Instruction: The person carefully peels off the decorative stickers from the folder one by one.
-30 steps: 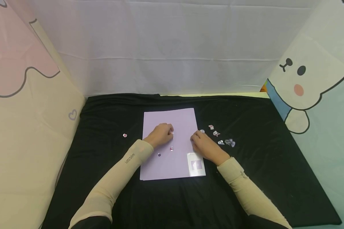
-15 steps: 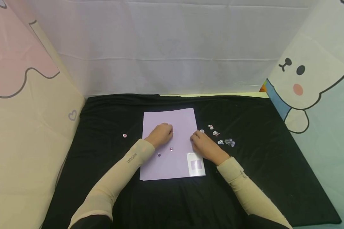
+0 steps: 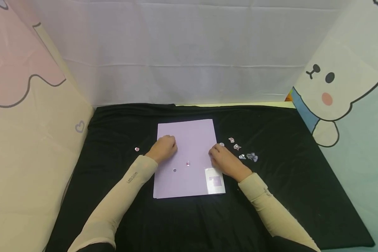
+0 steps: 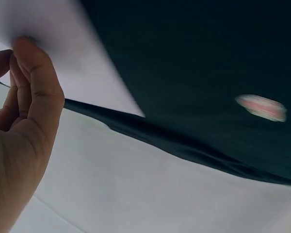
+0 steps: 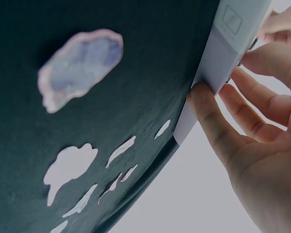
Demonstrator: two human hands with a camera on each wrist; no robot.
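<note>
A pale purple folder (image 3: 192, 182) lies flat on black cloth. My left hand (image 3: 162, 148) hovers at its left side, fingers loosely bent. In the left wrist view, I see nothing between that thumb and fingertips. My right hand (image 3: 224, 160) rests on the folder's right edge, its fingertips touching there in the right wrist view. Two small stickers lie on the folder: a pinkish one (image 3: 188, 163) and a small round one (image 3: 174, 170). A clear label pocket (image 3: 215, 181) fills the lower right corner.
Left of the folder lies a single pink sticker (image 3: 137, 149). Several cut-out stickers lie to the right, among them a star-like one (image 3: 237, 147) and a larger bluish one (image 3: 252, 157). Printed cloth screens (image 3: 189, 52) stand behind and at both sides.
My left hand has drawn left from the folder's middle to its left side. The right hand and the visible stickers have stayed in place.
</note>
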